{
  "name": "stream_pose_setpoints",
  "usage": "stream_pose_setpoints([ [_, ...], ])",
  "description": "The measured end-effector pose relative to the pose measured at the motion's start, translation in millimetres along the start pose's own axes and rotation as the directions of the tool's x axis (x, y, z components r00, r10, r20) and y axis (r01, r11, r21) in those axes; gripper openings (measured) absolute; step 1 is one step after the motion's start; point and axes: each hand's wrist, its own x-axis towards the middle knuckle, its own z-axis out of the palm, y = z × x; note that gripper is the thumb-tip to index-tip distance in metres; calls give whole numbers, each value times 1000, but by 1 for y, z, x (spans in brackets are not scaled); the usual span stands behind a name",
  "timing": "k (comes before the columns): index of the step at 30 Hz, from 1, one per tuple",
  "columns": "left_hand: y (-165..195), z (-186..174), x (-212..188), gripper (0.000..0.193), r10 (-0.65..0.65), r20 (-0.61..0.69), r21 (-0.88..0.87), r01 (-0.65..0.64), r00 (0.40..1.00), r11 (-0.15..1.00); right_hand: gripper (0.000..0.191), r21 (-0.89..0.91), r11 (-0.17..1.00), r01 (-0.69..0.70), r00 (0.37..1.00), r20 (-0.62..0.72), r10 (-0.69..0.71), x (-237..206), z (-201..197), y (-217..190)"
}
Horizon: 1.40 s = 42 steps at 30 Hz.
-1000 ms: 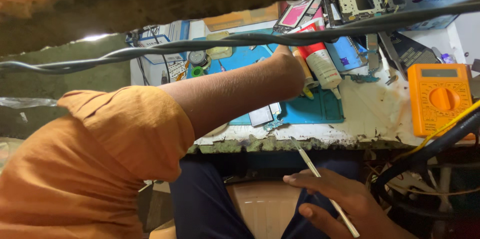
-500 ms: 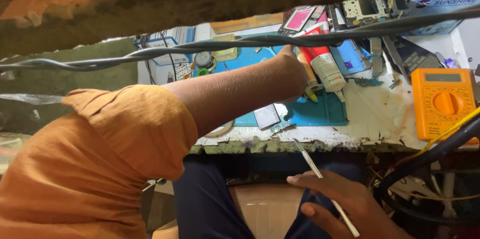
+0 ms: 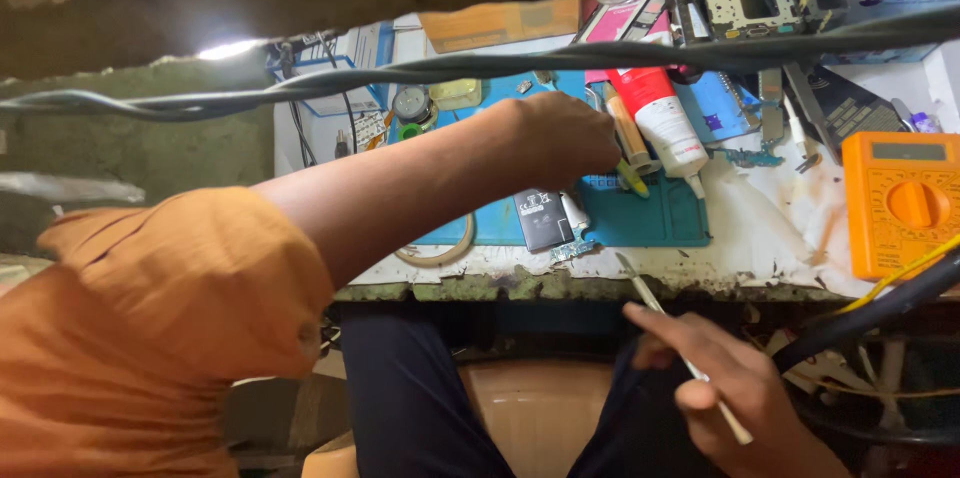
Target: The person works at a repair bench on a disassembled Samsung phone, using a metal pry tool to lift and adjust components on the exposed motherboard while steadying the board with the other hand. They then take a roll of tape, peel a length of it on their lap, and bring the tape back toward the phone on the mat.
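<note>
Your left hand (image 3: 560, 138) reaches over the crowded blue mat (image 3: 680, 218), grip hidden. Your right hand (image 3: 730, 388) pinches thin white tweezers (image 3: 665, 323), tip at the chipped table edge (image 3: 600, 283).

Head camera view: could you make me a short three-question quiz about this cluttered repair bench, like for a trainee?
1. True or false: the right hand holds a thin white tool.
2. Which colour is the work mat? A red, B blue-green, C yellow.
3. Fill in: the orange meter lies at the bench's ____ side in the picture.

Key: 1 true. 2 B. 3 right. The left hand reaches over the mat among tubes; what it grips cannot be told.
</note>
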Motion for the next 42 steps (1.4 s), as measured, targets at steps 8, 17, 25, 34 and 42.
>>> stream_pose_setpoints([
  [8,12,36,-73,19,-138,-522,-98,101,842,990,47,133,988,-74,945,-308,112,20,4,-11],
  [17,98,110,-128,52,-474,-693,-436,209,543,876,21,-429,902,50,953,-250,-171,81,20,-24],
  [25,111,139,-129,67,-452,-724,-366,265,520,892,36,-574,818,30,982,-134,-131,99,43,-15],
  [34,105,153,-127,65,-439,-754,-358,254,488,898,35,-608,792,56,987,-86,-136,100,49,-8],
  [42,99,158,-132,64,-425,-776,-349,246,465,905,33,-616,782,98,991,-13,-135,107,52,-12],
])
